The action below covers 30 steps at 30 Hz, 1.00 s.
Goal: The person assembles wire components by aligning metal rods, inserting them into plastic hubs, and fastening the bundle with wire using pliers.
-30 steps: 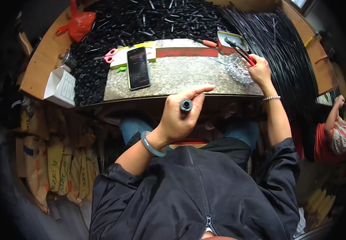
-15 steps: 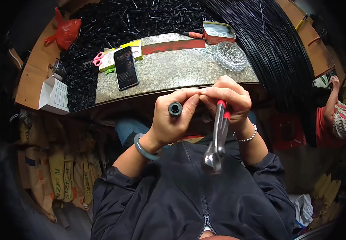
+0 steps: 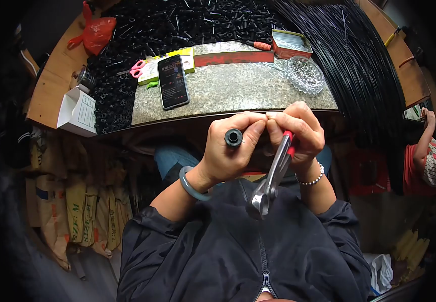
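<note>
My left hand (image 3: 226,153) is closed around a black hollow tube-like piece (image 3: 233,138), its round open end facing up toward me. In my right hand (image 3: 302,132) are pliers with red grips (image 3: 271,183); their metal head hangs down and to the left, over my dark jacket. The thumbs and index fingertips of both hands come together in front of the table edge. Whatever lies between those fingertips is too small to make out.
On the stone-patterned board (image 3: 228,88) lie a phone (image 3: 173,83), pink-handled scissors (image 3: 137,68) and a glass dish of small metal bits (image 3: 304,75). Behind are heaped black parts (image 3: 193,22) and long black rods (image 3: 359,65). A co-worker's arm (image 3: 426,138) shows at right.
The whole view has shifted, so the table and hands appear farther right. The pliers' head has swung left relative to my right hand. Both hands keep their holds, fingertips together.
</note>
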{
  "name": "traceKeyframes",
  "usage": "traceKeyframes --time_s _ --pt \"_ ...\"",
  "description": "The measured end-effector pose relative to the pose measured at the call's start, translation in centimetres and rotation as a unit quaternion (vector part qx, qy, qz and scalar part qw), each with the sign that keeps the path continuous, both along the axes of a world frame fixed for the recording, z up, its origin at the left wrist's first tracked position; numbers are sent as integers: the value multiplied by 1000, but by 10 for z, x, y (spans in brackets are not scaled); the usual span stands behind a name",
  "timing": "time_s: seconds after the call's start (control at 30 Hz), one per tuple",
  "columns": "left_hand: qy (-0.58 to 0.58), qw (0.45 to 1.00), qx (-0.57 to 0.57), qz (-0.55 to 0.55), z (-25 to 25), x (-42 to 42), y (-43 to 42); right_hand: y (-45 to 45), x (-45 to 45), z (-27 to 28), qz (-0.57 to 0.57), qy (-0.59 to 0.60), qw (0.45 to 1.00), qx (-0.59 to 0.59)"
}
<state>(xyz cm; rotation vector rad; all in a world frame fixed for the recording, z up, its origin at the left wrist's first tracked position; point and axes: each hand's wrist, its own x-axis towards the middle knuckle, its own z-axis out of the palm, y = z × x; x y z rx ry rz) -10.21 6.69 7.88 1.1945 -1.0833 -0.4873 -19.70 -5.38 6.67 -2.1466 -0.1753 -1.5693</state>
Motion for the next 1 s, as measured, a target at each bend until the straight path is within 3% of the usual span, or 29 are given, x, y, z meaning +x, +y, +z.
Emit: traceKeyframes --time_s 0.17,0.23,0.27,0.47,0.63,0.67,0.73,0.8,0.83,0.87,0.93,1.0 --pt "11 1000 19 6 -4 3 2 4 0 2 2 -22 999 -47" --pt "-42 998 -35 39 -6 3 -6 13 6 3 53 -24 998 -28" --pt "6 1000 8 7 -3 2 -1 17 9 3 61 -29 997 -29" --pt "-27 998 -56 -12 -7 6 -3 25 14 9 86 4 996 -26" --pt "4 999 -22 -31 -11 9 2 21 16 14 98 25 994 -42" --pt "14 999 15 -30 -10 9 3 20 14 22 116 61 991 -30" --pt "-20 999 -46 -5 -10 10 -3 16 11 26 155 134 978 32" --pt "-157 987 -30 31 -7 17 -3 18 9 35 158 213 951 162" --pt "-1 996 -94 7 -12 14 -8 21 1 48 157 297 906 257" --pt "32 999 -27 -34 -8 17 1 21 2 50 173 303 891 292" --pt "72 997 7 24 4 14 0 2 -9 57 157 368 903 157" --pt "124 992 -28 20 2 20 0 3 -32 77 192 504 792 287"
